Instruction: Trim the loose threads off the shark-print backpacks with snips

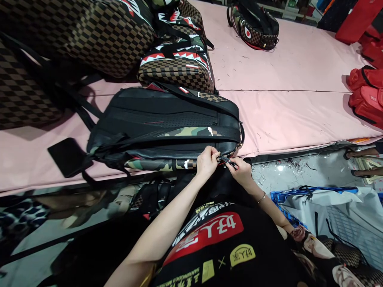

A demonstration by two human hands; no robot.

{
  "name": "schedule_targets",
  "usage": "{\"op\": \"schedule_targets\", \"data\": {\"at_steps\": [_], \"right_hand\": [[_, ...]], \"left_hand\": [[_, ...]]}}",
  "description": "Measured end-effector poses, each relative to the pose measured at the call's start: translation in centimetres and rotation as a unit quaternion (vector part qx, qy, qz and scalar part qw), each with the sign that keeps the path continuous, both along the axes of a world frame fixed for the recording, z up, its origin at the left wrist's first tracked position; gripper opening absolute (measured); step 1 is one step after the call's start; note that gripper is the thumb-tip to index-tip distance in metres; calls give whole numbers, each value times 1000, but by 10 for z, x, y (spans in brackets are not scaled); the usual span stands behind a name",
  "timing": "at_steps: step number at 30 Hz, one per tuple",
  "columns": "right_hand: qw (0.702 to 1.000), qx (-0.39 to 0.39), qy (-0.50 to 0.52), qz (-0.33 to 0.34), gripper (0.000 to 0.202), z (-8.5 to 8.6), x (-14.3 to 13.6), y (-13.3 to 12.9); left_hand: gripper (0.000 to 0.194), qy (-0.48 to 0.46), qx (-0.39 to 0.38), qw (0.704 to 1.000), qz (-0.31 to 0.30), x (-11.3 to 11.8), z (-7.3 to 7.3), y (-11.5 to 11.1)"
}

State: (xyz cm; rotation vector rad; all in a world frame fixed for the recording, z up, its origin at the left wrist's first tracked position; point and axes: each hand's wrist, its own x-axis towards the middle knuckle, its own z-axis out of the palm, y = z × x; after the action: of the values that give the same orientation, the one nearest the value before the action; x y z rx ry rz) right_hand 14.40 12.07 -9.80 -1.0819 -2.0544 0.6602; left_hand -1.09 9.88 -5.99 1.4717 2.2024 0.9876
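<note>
A black backpack (167,115) with camouflage and brown-check trim lies on the pink table, its straps and padded back facing up. At its near right corner, my left hand (207,162) is closed in a pinch by the bag's side edge. What sits between those fingertips is too small to make out. My right hand (241,172) is closed around a pair of small dark scissors (228,161), whose tips point left toward my left fingertips. Both hands are close together at the table's front edge.
Brown-check bags (110,40) and shark-mouth backpacks (176,67) crowd the left and back. A dark flat tablet-like object (67,156) lies at left. Another small bag (254,26) stands far back, red bags (368,93) at right. A blue crate (326,190) with a grey liner stands on the floor.
</note>
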Motion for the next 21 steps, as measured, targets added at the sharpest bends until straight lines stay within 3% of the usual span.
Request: {"op": "schedule_targets", "data": {"at_steps": [4,7,10,12,15,16,19,21], "right_hand": [[999,-22,2,26,25,3,1,3],[990,-97,104,8,23,5,3,3],[940,-208,265,-57,25,2,10,5],[906,-247,329,-98,28,-3,17,7],[881,-268,368,-130,32,-11,30,9],[873,-275,380,-136,34,-12,34,9],[855,-287,408,-144,37,-13,42,7],[847,-289,422,-145,39,-9,45,5]], "left_hand": [[11,-14,16,1000,-2,0,2,0],[18,-35,33,999,-11,3,12,-6],[29,1,76,988,-134,2,24,-18],[28,107,107,967,-207,-2,25,-25],[67,274,85,942,-176,-16,12,-28],[71,307,71,935,-161,-22,5,-26],[52,354,79,921,-146,-37,-13,-15],[44,357,113,915,-150,-44,-10,-5]]}}
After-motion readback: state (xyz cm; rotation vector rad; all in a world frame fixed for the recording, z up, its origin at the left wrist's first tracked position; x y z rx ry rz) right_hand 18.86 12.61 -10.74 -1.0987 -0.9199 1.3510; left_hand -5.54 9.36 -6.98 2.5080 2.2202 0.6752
